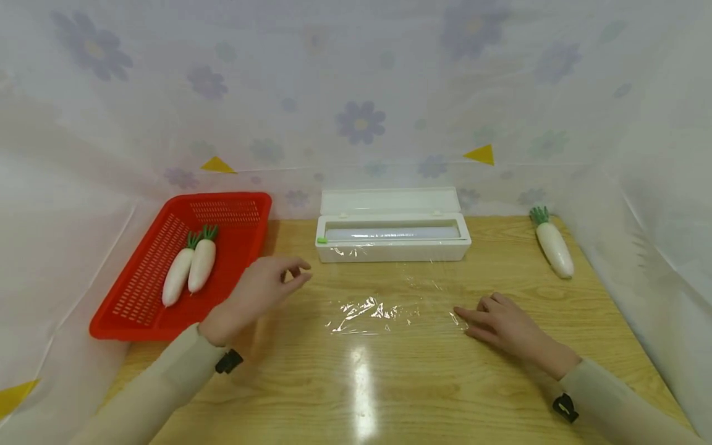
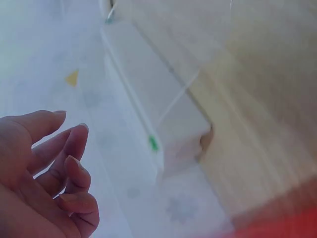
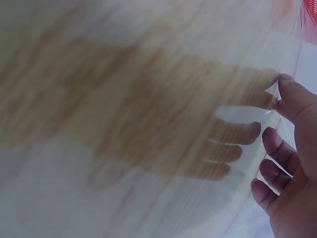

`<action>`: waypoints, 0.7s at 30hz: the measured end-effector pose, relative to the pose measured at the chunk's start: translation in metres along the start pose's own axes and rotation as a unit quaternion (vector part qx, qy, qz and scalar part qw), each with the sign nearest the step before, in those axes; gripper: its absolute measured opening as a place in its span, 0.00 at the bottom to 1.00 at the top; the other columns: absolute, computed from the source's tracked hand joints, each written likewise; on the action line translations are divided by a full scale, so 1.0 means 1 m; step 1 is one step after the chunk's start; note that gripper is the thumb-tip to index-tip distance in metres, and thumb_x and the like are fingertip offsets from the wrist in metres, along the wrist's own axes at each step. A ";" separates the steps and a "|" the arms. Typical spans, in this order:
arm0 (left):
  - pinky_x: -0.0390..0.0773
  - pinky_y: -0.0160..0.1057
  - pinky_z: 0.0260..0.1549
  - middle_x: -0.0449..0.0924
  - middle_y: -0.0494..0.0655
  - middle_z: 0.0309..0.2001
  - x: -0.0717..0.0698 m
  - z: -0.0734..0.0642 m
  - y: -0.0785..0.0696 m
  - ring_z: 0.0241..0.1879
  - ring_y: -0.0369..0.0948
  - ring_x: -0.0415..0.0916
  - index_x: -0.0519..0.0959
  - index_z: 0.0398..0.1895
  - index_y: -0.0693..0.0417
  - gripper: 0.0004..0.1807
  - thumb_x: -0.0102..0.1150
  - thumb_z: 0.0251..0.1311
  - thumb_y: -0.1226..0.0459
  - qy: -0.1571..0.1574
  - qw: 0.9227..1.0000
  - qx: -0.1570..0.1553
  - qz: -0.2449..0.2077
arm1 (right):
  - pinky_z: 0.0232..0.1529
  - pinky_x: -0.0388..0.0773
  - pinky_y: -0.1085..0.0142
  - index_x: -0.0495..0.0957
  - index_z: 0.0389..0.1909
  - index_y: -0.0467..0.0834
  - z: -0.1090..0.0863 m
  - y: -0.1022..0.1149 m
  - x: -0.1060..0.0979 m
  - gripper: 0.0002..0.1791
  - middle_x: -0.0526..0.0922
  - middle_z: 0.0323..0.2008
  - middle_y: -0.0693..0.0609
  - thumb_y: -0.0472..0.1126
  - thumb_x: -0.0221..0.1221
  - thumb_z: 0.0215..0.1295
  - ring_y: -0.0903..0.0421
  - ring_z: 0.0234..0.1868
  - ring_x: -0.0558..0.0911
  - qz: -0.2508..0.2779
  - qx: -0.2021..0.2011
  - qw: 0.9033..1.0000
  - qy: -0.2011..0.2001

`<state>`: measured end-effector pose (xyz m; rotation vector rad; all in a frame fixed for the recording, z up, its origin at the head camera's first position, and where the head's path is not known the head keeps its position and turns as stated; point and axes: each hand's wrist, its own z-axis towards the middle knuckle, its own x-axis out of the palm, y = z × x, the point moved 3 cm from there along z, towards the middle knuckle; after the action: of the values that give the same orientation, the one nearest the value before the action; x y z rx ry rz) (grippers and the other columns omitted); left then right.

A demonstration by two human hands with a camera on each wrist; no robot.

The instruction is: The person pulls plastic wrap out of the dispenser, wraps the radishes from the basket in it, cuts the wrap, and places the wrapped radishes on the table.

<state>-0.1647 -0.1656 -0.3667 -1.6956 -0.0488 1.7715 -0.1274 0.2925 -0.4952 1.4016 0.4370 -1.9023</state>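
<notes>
A sheet of clear plastic wrap extends from the white wrap dispenser box over the wooden table, its creases catching the light. My right hand pinches the wrap's near right edge between thumb and fingertips; in the right wrist view a thin film edge runs along the fingers. To the left of the wrap, my left hand hovers near the red basket's right side, its fingers loosely bent and nothing in them. The dispenser's lid stands up, and a roll lies inside.
Two white radishes with green tops lie in the red basket on the left. Another radish lies at the table's far right. Patterned white sheeting encloses the back and sides. A green slider sits on the box's left end.
</notes>
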 end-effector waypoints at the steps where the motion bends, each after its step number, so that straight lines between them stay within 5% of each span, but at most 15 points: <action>1: 0.73 0.38 0.29 0.87 0.42 0.37 -0.009 0.003 0.006 0.28 0.38 0.71 0.87 0.50 0.54 0.12 0.66 0.71 0.57 -0.005 1.000 -0.009 -0.007 | 0.34 0.62 0.69 0.85 0.61 0.48 0.000 0.000 0.000 0.28 0.69 0.32 0.65 0.43 0.75 0.57 0.67 0.35 0.60 0.000 0.000 1.000 0.000; 8: 0.79 0.52 0.42 0.86 0.55 0.50 -0.059 0.020 0.072 0.42 0.50 0.79 0.85 0.55 0.57 0.15 0.59 0.76 0.58 -0.022 0.998 -0.061 0.010 | 0.34 0.62 0.69 0.85 0.61 0.49 -0.003 -0.003 0.002 0.28 0.71 0.32 0.65 0.44 0.75 0.58 0.66 0.34 0.60 -0.001 -0.001 1.000 0.000; 13: 0.76 0.64 0.55 0.82 0.65 0.58 -0.077 0.028 0.135 0.56 0.60 0.79 0.80 0.60 0.65 0.16 0.55 0.77 0.64 0.050 0.995 -0.071 0.058 | 0.34 0.62 0.69 0.84 0.63 0.49 -0.005 -0.003 0.005 0.27 0.72 0.32 0.65 0.46 0.73 0.61 0.67 0.35 0.60 0.003 0.004 1.000 0.010; 16: 0.75 0.66 0.56 0.81 0.69 0.56 -0.080 0.028 0.170 0.57 0.64 0.78 0.80 0.58 0.69 0.15 0.56 0.73 0.71 0.095 0.989 -0.054 0.096 | 0.34 0.63 0.69 0.84 0.63 0.48 -0.006 -0.001 0.007 0.27 0.71 0.33 0.66 0.46 0.73 0.62 0.67 0.36 0.60 0.007 0.007 1.000 0.014; 21: 0.75 0.67 0.55 0.83 0.70 0.52 -0.079 0.015 0.211 0.53 0.66 0.78 0.81 0.55 0.71 0.15 0.59 0.65 0.76 0.124 0.982 -0.068 0.126 | 0.34 0.63 0.69 0.83 0.64 0.48 -0.007 0.000 0.007 0.27 0.71 0.33 0.66 0.46 0.72 0.62 0.67 0.36 0.60 0.009 0.009 1.000 0.019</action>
<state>-0.2759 -0.3607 -0.3933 -2.0873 0.1651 1.7529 -0.1234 0.2946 -0.5037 1.4512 0.4254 -1.8716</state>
